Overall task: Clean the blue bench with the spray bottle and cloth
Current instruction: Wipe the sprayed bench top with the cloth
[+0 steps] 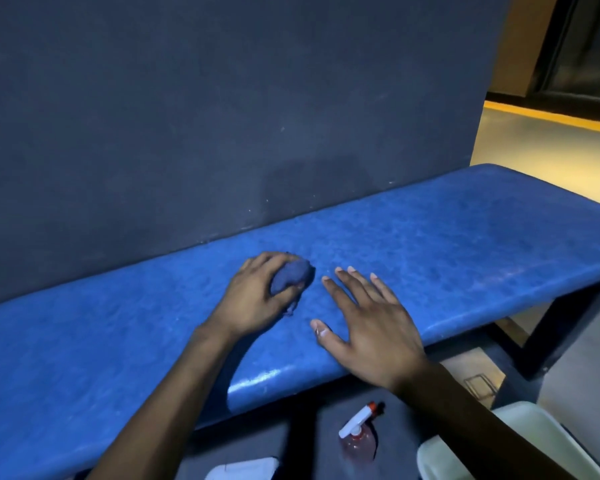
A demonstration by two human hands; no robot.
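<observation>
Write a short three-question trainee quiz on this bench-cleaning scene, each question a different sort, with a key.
1. True or false: the left hand holds the bunched blue cloth against the blue bench.
2. Where is the spray bottle? A) in the right hand B) on the floor below the bench's front edge C) on the bench top
3. Fill in: the right hand lies ____ over the bench, fingers spread, holding nothing.

Key: 1 true; 2 B; 3 open
</observation>
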